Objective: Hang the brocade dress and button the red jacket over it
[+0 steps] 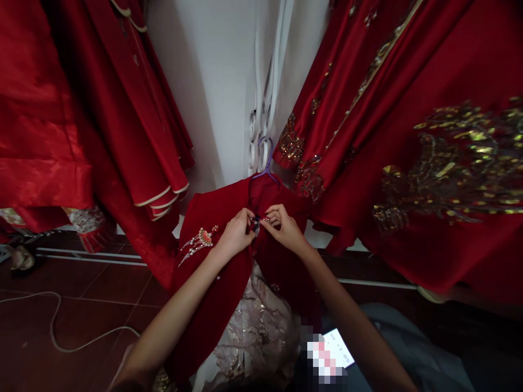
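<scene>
A lit phone point(341, 348) at lower right shows small digits, hard to read, partly pixelated. At centre, the left hand point(237, 233) and right hand point(285, 228) pinch a red jacket point(216, 206) near its neckline, hiding the exact detail gripped.

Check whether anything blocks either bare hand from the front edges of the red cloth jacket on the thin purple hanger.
Nothing visible does: the left hand and right hand are at the front edges of the jacket, below the neck; the hanger sits beyond them.
</scene>
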A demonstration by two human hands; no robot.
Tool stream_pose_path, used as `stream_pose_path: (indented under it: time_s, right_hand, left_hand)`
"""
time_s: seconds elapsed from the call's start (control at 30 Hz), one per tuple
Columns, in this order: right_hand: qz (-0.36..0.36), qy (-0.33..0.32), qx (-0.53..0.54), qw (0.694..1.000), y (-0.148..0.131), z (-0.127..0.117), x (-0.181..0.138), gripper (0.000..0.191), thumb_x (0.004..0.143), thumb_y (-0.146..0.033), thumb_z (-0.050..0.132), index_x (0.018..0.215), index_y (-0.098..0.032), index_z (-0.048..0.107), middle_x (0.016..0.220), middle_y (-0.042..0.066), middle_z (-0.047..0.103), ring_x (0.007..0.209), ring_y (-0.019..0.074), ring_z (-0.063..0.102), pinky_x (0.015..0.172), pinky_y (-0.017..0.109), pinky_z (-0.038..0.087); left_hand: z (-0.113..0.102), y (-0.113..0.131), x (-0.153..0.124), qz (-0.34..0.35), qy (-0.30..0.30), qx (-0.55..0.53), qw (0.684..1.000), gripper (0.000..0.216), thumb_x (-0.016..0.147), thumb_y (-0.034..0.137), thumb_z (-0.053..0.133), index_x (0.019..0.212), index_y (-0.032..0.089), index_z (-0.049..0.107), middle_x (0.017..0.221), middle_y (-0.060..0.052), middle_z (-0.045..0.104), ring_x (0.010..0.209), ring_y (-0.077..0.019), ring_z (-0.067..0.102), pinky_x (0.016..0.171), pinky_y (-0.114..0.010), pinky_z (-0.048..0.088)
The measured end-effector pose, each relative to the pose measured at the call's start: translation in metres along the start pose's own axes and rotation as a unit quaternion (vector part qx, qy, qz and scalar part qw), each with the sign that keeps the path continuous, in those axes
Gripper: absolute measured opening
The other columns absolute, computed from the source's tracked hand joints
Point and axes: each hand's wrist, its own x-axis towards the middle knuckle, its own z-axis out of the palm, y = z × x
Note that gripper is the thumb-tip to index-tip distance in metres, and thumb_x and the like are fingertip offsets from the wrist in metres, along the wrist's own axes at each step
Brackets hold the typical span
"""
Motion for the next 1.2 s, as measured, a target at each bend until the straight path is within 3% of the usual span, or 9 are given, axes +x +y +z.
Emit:
stream_pose_path:
  time_s: [0.13,0.33,0.63,0.8,0.97,1.07,1.2]
  right_hand:
    - [0.035,0.039,0.066,0.996,0.001,0.005,-0.006,0.027,0.076,-0.041,0.062,0.092,-0.022,0.051,0.082,0.004,0.063,0.075,0.0156,0.062,0.064,0.027,0.052]
    - [0.05,0.029,0.151,0.987,-0.001,0.003,-0.012,0.023,0.081,-0.041,0.057,0.091,-0.02,0.055,0.081,0.003,0.063,0.071,0.0135,0.063,0.069,0.029,0.053]
    - [0.039,0.032,0.147,0.988,0.0,-0.001,-0.005,0.025,0.08,-0.043,0.057,0.091,-0.021,0.055,0.078,0.002,0.063,0.069,0.0131,0.063,0.067,0.028,0.054]
    - [0.034,0.028,0.087,0.995,0.006,0.007,0.001,0.024,0.08,-0.043,0.056,0.091,-0.021,0.057,0.08,0.002,0.064,0.073,0.0141,0.063,0.067,0.028,0.054]
    - [0.045,0.039,0.092,0.994,0.016,0.016,0.002,0.025,0.081,-0.045,0.055,0.09,-0.021,0.057,0.078,0.002,0.063,0.07,0.0134,0.062,0.064,0.027,0.054]
    - [0.05,0.039,0.092,0.994,0.019,0.019,0.003,0.025,0.081,-0.045,0.055,0.09,-0.021,0.057,0.077,0.002,0.063,0.068,0.0126,0.062,0.063,0.027,0.054]
    - [0.049,0.048,0.08,0.994,0.021,0.023,0.004,0.026,0.081,-0.045,0.055,0.09,-0.021,0.057,0.08,0.003,0.064,0.069,0.0128,0.062,0.062,0.026,0.054]
  left_hand:
    - [0.011,-0.003,-0.016,-0.062,0.103,-0.014,0.993,0.032,0.073,0.017,0.057,0.102,0.021,0.044,0.079,0.001,0.049,0.066,-0.0117,0.05,0.062,-0.024,0.043]
    - [0.025,-0.017,-0.022,-0.05,0.157,-0.005,0.986,0.029,0.073,0.016,0.057,0.098,0.021,0.043,0.083,0.0,0.048,0.071,-0.0124,0.05,0.066,-0.025,0.043]
    - [0.067,-0.068,0.017,-0.011,0.213,-0.02,0.977,0.017,0.076,0.017,0.051,0.088,0.02,0.04,0.081,-0.001,0.046,0.071,-0.0117,0.047,0.069,-0.025,0.042]
    - [0.062,-0.068,0.022,-0.006,0.186,-0.005,0.982,0.023,0.074,0.024,0.056,0.088,0.021,0.039,0.082,0.0,0.048,0.07,-0.011,0.05,0.067,-0.023,0.042]
    - [0.051,-0.051,0.023,-0.075,0.112,0.15,0.979,0.034,0.076,0.042,0.058,0.098,0.02,0.044,0.093,-0.005,0.053,0.074,-0.0164,0.059,0.057,-0.023,0.04]
    - [0.048,-0.043,0.031,-0.1,0.063,0.222,0.968,0.041,0.077,0.039,0.059,0.107,0.017,0.043,0.098,-0.011,0.053,0.079,-0.022,0.062,0.057,-0.025,0.04]
    - [0.039,-0.043,0.039,-0.079,0.012,0.226,0.971,0.041,0.077,0.032,0.06,0.11,0.016,0.041,0.098,-0.013,0.055,0.081,-0.0238,0.063,0.06,-0.027,0.043]
